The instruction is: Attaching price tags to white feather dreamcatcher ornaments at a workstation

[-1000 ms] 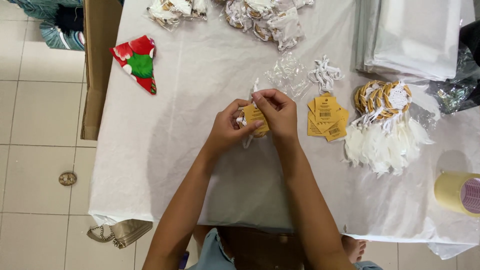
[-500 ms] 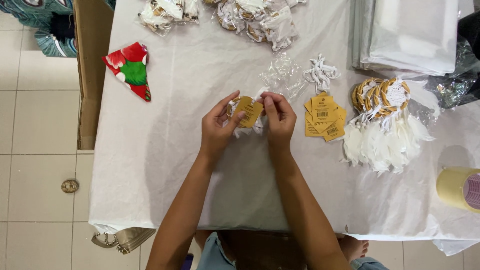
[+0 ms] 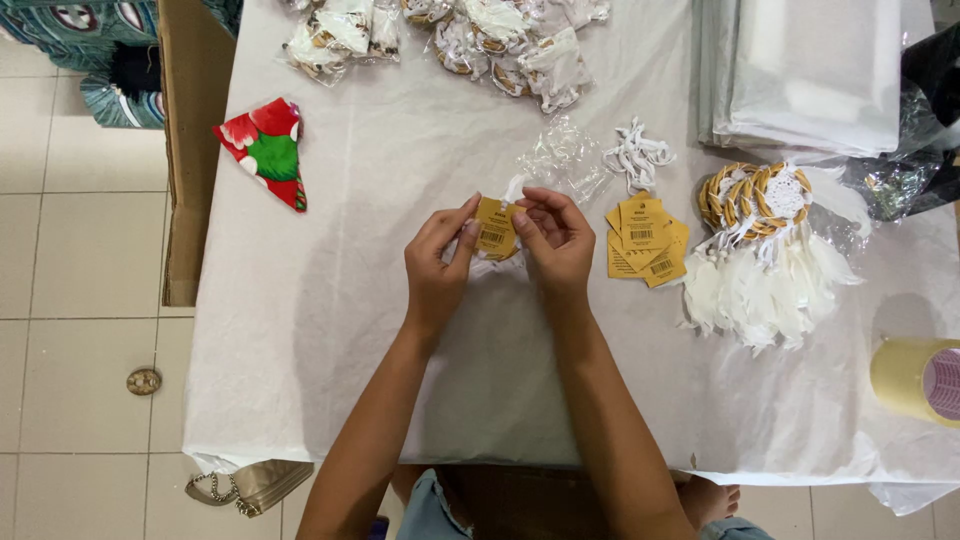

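Seen from above, a person's left hand (image 3: 437,262) and right hand (image 3: 556,240) pinched a small yellow paper tag (image 3: 495,226) between them over a white-covered table (image 3: 350,300). Just right of the hands lay a loose stack of matching yellow tags (image 3: 645,240), a bundle of white string (image 3: 638,155) and crumpled clear plastic (image 3: 562,160). Further right sat a pile of woven hoops with white feathers (image 3: 760,240), with folded white bags (image 3: 810,70) above it and a roll of tape (image 3: 915,378) at the table's edge. Bagged items (image 3: 450,35) lined the far side, and a red-and-green cloth (image 3: 266,148) lay to the left.
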